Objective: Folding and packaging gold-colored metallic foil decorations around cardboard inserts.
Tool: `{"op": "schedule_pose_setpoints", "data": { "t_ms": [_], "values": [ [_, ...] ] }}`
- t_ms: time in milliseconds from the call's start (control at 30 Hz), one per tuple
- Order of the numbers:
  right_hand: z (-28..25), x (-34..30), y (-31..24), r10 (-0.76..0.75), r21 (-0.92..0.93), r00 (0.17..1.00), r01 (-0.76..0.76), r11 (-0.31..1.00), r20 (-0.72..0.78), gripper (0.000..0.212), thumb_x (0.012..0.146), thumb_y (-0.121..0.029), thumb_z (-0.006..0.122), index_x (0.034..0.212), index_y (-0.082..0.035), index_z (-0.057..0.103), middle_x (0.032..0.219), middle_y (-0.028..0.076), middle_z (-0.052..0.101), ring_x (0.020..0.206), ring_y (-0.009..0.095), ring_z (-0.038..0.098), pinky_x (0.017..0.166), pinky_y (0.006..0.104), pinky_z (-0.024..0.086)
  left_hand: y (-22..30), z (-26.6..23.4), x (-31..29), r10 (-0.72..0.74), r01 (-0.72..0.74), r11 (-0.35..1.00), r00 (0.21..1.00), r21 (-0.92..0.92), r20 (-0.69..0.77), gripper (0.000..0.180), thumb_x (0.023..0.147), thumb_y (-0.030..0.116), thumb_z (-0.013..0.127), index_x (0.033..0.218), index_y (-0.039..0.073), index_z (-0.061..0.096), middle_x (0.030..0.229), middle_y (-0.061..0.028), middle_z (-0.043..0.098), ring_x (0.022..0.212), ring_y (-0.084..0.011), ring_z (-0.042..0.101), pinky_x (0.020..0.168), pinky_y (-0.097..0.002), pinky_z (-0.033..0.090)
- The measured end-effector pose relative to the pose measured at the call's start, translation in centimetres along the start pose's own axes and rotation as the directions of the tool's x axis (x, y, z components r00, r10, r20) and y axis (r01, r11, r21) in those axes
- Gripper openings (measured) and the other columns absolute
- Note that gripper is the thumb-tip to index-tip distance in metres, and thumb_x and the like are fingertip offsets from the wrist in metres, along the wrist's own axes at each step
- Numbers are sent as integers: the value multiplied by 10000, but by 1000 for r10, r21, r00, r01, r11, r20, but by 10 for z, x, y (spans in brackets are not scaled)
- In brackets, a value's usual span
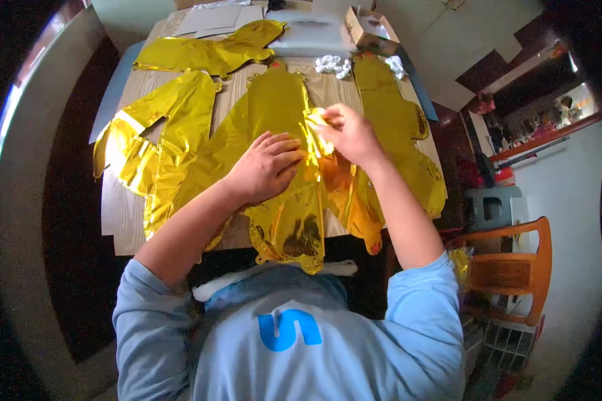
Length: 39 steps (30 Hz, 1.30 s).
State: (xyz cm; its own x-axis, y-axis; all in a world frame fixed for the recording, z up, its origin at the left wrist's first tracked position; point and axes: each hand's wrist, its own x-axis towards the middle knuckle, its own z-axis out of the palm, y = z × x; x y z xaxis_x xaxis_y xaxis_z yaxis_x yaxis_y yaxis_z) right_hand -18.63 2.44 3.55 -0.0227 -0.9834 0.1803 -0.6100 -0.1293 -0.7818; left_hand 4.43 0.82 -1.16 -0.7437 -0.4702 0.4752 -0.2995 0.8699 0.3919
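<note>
A flat, uninflated gold foil balloon lies in the middle of the table, its near end reaching past the front edge. My left hand rests on it, palm down with the fingers laid out. To the right, my right hand pinches a crumpled fold along the balloon's right side, and the foil is lifted and creased there. Below that hand hangs a shiny, orange-tinted foil part; I cannot tell whether it belongs to the same balloon.
More flat gold foil balloons lie at the left, the far left and the right. White crumpled bundles and an open cardboard box are at the back. A wooden chair and a grey stool stand at the right.
</note>
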Motion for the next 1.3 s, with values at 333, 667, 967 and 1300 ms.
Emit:
{"op": "schedule_pose_setpoints", "data": {
  "t_ms": [333,667,967,1300],
  "values": [
    [3,-10,1,-150,-211,988,153,965,33,659,832,-432,759,1296,-26,525,1250,164,638,1128,251,619,953,397,481,-8,-2,-4,-35,34,999,993,-10,-117,293,831,115,642,1111,30,631,1177,-176,623,1176,-372,554,1054,-507,403],
    [21,-20,3,129,-399,953,-235,886,-274,352,795,-354,744,882,-13,724,856,231,702,791,401,677,721,468,534,-20,-26,-40,-250,255,967,953,9,-169,285,818,65,620,1095,-3,614,1164,-187,608,1143,-392,558,1012,-469,443],
    [22,-12,20,187,-614,936,-339,713,-299,314,825,-382,700,900,-77,702,891,164,720,899,358,666,893,533,421,-17,-24,-38,-156,177,974,976,138,-152,292,864,95,614,1141,0,615,1229,-191,600,1210,-397,531,1051,-492,416],
    [17,-13,10,216,-428,938,-319,846,-272,339,813,-393,698,909,-68,686,889,174,719,843,384,673,807,490,484,-15,-24,-35,-141,159,968,985,195,-104,359,836,110,642,1176,0,609,1296,-191,583,1254,-388,505,1071,-495,397]
  ]
}}
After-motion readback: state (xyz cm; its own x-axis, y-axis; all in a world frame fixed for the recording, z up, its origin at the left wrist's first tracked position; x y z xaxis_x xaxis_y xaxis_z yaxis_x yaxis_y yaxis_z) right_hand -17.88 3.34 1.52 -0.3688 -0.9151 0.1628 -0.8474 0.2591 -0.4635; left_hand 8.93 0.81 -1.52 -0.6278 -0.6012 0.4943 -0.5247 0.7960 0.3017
